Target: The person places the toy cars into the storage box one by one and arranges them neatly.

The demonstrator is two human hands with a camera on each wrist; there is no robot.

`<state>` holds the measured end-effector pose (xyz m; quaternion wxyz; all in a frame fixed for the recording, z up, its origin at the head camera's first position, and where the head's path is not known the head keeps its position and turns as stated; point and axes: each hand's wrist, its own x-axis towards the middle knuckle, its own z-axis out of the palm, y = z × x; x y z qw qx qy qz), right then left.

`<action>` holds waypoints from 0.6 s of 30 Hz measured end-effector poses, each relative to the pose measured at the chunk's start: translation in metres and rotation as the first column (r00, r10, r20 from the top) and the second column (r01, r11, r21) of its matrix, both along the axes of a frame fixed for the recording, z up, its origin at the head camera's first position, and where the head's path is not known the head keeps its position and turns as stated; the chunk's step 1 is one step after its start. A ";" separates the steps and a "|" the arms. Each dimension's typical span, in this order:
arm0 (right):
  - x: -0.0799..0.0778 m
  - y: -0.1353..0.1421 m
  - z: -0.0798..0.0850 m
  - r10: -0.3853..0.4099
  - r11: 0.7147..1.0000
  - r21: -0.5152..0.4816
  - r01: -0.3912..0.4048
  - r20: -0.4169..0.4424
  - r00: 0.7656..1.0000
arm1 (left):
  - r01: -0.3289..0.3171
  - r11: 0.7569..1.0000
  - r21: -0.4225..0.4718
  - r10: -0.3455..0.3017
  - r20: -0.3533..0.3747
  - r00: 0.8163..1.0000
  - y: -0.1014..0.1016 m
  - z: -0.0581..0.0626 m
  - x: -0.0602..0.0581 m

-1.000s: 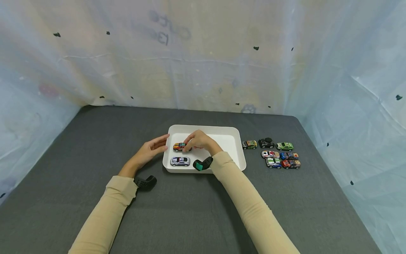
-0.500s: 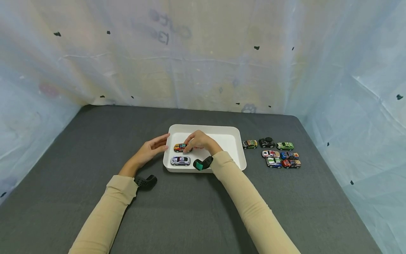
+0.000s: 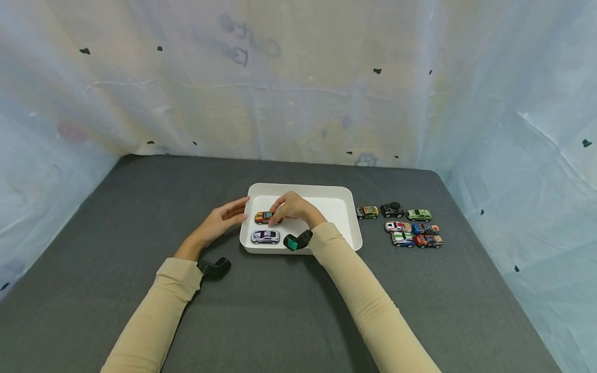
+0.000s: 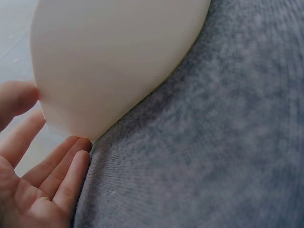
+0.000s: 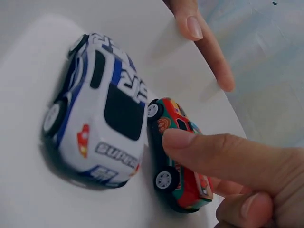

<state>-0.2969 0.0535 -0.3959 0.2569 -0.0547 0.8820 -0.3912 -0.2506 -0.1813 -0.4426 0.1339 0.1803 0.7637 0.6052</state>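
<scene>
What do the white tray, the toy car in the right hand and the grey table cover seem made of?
White tray: probably hard plastic with a smooth, low sheen; its rounded, one-piece form suggests moulding. Toy car: smooth, slightly glossy, with printed graphics; the body could be plastic or painted metal. Grey table cover: probably matte cloth, as the left wrist view shows a fine ribbed texture.

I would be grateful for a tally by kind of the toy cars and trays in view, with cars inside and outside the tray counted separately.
White tray: 1
Toy cars inside it: 2
Toy cars outside: 7
Total: 10
</scene>
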 end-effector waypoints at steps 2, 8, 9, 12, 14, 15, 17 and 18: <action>0.001 0.000 0.002 -0.002 1.000 -0.007 0.002 -0.003 1.000 | 0.000 1.000 -0.002 0.000 -0.002 1.000 0.000 0.000 0.000; 0.007 0.005 0.015 -0.006 1.000 -0.029 0.005 -0.029 1.000 | -0.001 1.000 -0.002 0.001 -0.004 1.000 0.001 -0.001 0.000; 0.008 0.006 0.018 -0.005 0.999 -0.034 0.004 -0.034 0.999 | -0.001 1.000 0.001 0.001 -0.002 1.000 0.001 -0.001 -0.001; 0.012 0.011 0.024 -0.005 0.998 -0.062 0.002 -0.043 0.999 | -0.001 1.000 0.006 0.001 0.005 1.000 0.001 -0.001 -0.001; 0.016 0.015 0.029 0.003 0.996 -0.085 -0.007 -0.055 0.999 | -0.001 1.000 -0.002 0.001 0.007 1.000 0.001 -0.001 -0.002; 0.017 0.017 0.031 0.010 0.995 -0.094 -0.016 -0.063 0.998 | -0.003 1.000 -0.005 0.003 0.007 1.000 0.001 -0.001 -0.002; 0.022 0.021 0.036 0.020 0.992 -0.126 -0.029 -0.077 0.997 | -0.009 1.000 -0.015 0.009 0.005 1.000 0.001 -0.002 -0.002; 0.024 0.024 0.039 0.022 0.989 -0.143 -0.034 -0.082 0.996 | -0.010 1.000 -0.020 0.010 0.003 1.000 0.001 -0.002 -0.002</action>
